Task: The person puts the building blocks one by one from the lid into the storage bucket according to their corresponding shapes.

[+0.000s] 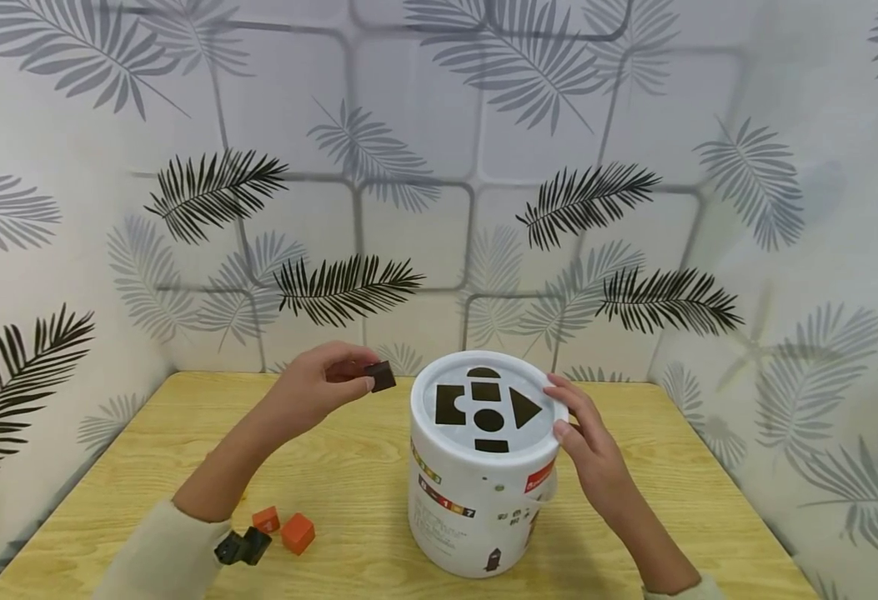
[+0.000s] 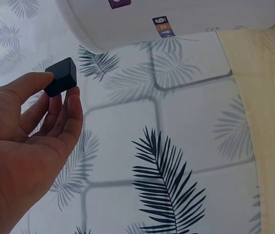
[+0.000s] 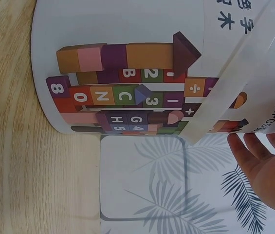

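Note:
My left hand (image 1: 328,385) pinches a dark cube block (image 1: 381,376) between thumb and fingers, in the air left of a white bucket (image 1: 446,500). In the left wrist view the block (image 2: 61,77) sits at the tips of the thumb and fingers. The bucket's white lid (image 1: 425,398) has several cut-out shapes, among them a triangle, a circle and a half-round. My right hand (image 1: 592,442) rests on the right side of the lid's rim, fingers spread along it. In the right wrist view that hand's fingers (image 3: 247,151) touch the bucket's printed side.
Two orange-red blocks (image 1: 298,533) and dark blocks (image 1: 242,547) lie on the wooden table (image 1: 356,500) near the left sleeve (image 1: 172,550). Behind the table stands a leaf-patterned backdrop (image 1: 416,233). A pale strap-like handle (image 3: 239,73) crosses the bucket's side.

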`<state>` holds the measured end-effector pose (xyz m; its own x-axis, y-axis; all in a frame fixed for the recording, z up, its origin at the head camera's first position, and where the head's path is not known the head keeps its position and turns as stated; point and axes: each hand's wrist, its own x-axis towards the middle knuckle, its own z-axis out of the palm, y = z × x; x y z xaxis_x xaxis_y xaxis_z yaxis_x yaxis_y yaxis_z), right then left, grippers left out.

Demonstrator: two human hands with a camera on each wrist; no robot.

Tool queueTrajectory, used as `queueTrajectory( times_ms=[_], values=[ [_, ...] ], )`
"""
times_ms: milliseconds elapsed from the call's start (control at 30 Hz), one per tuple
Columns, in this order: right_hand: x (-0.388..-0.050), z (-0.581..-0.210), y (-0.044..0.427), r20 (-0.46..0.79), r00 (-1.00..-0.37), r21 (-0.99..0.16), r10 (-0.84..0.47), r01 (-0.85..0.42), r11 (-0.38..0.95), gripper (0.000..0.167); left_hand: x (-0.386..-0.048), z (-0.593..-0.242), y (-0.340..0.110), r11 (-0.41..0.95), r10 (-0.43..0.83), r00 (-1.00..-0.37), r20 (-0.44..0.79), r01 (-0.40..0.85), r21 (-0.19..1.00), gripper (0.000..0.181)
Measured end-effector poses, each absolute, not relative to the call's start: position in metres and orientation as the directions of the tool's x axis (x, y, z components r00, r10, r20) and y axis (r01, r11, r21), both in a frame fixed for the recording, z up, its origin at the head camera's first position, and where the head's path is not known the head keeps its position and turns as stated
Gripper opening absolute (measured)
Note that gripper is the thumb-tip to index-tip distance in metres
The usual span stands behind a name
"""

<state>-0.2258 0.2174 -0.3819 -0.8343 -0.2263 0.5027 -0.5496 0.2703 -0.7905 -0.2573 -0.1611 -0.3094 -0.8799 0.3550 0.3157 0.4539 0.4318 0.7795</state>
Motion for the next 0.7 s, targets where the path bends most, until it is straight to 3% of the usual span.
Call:
queueTrajectory(
  times_ms=[700],
  values=[
    [-0.226, -0.381, 0.216, 0.524, -0.818, -0.784, -0.239, -0.572, 0.241, 0.040, -0.230, -0.287, -0.092, 0.345, 0.523, -0.815, 0.247, 0.468, 0.813, 0.025]
  ],
)
